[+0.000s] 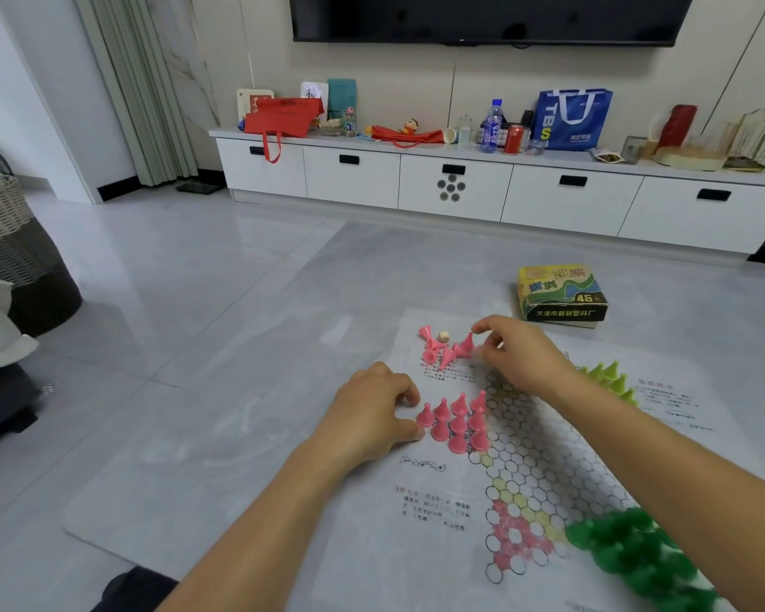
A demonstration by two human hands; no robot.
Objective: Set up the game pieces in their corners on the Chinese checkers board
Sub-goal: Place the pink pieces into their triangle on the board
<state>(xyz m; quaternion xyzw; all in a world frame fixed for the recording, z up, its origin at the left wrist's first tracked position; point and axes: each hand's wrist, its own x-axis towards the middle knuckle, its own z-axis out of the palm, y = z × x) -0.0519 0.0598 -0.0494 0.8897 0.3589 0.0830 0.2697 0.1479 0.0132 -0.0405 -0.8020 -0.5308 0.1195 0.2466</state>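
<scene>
A paper Chinese checkers board (531,452) lies on the floor. Several pink cone pieces (458,421) stand in its left corner. My left hand (372,413) rests beside them, fingers curled, its thumb and forefinger at the outermost pink cone. A loose heap of pink pieces (442,348) lies at the board's far left edge, with a small cream ball (443,335) among them. My right hand (517,351) pinches one pink piece (467,342) at that heap. Light green pieces (608,377) stand behind my right wrist. Dark green pieces (637,554) fill the near right corner.
The game box (564,293) sits on the floor beyond the board. A white TV cabinet (451,187) with bags, bottles and cans runs along the far wall. A woven basket (5,227) stands at the left. Grey tiled floor spreads left of the board.
</scene>
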